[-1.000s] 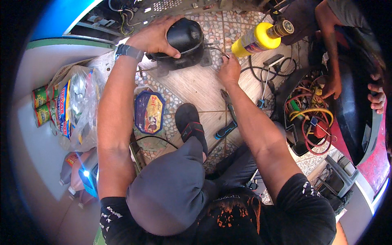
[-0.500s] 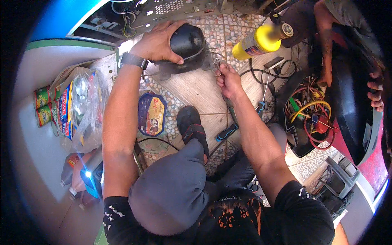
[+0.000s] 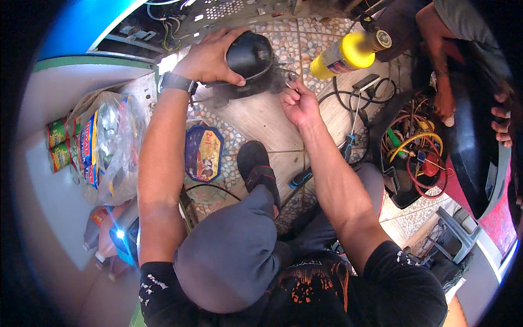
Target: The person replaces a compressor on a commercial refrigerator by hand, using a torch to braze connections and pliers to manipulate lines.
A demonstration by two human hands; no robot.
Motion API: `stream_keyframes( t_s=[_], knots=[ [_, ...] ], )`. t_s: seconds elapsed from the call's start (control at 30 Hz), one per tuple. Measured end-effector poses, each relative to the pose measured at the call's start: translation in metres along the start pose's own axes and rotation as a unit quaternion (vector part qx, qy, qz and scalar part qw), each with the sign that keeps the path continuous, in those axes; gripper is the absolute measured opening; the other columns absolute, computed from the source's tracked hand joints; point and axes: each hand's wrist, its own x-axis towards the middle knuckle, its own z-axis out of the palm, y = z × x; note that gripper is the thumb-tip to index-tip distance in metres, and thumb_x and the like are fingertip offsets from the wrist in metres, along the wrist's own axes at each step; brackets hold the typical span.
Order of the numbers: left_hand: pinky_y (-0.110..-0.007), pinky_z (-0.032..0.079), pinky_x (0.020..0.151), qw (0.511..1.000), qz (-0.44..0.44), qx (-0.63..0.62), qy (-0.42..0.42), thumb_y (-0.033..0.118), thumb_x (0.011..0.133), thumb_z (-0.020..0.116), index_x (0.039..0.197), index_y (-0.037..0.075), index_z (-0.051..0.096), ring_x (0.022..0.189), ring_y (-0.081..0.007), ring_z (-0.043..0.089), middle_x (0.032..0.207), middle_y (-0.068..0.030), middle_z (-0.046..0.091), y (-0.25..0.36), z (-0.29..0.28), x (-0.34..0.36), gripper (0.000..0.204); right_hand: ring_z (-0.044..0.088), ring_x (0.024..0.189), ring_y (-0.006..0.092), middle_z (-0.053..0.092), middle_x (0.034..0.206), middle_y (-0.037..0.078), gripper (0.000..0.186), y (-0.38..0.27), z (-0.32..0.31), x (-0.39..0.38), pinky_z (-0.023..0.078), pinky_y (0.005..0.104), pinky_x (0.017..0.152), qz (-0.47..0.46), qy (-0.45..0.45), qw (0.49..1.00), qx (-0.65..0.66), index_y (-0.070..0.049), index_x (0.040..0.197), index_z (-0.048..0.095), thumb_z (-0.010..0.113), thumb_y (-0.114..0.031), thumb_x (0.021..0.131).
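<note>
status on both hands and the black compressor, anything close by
Left hand clasping black compressor. Right hand curled near its thin pipe, hold unclear. Compressor on floor. Yellow cylinder to the right, apart.

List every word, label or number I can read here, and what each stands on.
I won't copy wording, but print stands on:
Blue-rimmed tub: large, partly readable.
Green-and-red cans: large, readable.
Blue-and-yellow package: large, readable.
Yellow cylinder: label, too small to read.
Black shirt: chest lettering, too blurred to read.
</note>
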Motion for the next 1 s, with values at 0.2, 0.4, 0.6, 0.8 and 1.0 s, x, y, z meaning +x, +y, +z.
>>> stream_keyframes(
  t_s=[0.2,0.4,0.6,0.8,1.0],
  knots=[
    [-0.047,0.037,0.119,0.999,0.013,0.004,0.031,0.035,0.053,0.095,0.158,0.02,0.036,0.141,-0.0427,0.043,0.151,-0.0225,0.047,0.003,0.0,-0.003,0.121,0.039,0.062,0.0116,0.054,0.086,0.004,0.008,0.015,0.002,-0.007,0.034,0.0271,0.055,-0.028,0.031,0.996,-0.077,-0.01,0.107,0.053,0.055,-0.017,0.106],
    [-0.051,0.039,0.116,0.999,-0.011,0.035,0.038,0.038,0.053,0.095,0.158,0.022,0.035,0.141,-0.0457,0.043,0.153,-0.0238,0.044,0.011,0.008,-0.011,0.122,0.041,0.062,0.0108,0.054,0.084,0.001,0.013,0.004,-0.002,-0.032,0.035,0.0262,0.057,-0.072,0.001,0.985,-0.158,-0.012,0.102,0.056,0.063,-0.022,0.103],
    [-0.059,0.04,0.113,0.996,-0.034,0.048,0.066,0.04,0.052,0.095,0.159,0.026,0.034,0.145,-0.0444,0.037,0.158,-0.0197,0.039,0.026,0.021,-0.026,0.124,0.059,0.066,0.0158,0.062,0.092,0.006,0.025,0.004,-0.032,-0.072,0.048,0.0303,0.059,-0.07,0.129,0.9,-0.411,-0.01,0.128,0.051,0.057,-0.018,0.105],
    [-0.065,0.039,0.104,0.99,-0.084,0.094,0.067,0.035,0.048,0.096,0.158,0.03,0.033,0.146,-0.0385,0.036,0.16,-0.0102,0.036,0.057,0.031,-0.047,0.128,0.061,0.066,0.0147,0.065,0.092,0.008,0.025,0.006,-0.042,-0.093,0.048,0.0286,0.056,-0.081,0.129,0.834,-0.53,-0.01,0.131,0.049,0.053,-0.016,0.107],
    [-0.061,0.039,0.103,0.987,-0.09,0.099,0.092,0.031,0.046,0.098,0.158,0.03,0.034,0.145,-0.0366,0.036,0.16,-0.0085,0.037,0.071,0.039,-0.06,0.129,0.061,0.06,0.0142,0.064,0.086,0.007,0.026,0.017,-0.035,-0.075,0.05,0.0292,0.054,-0.169,0.118,0.712,-0.671,-0.008,0.131,0.047,0.051,-0.019,0.107]
  ],
)
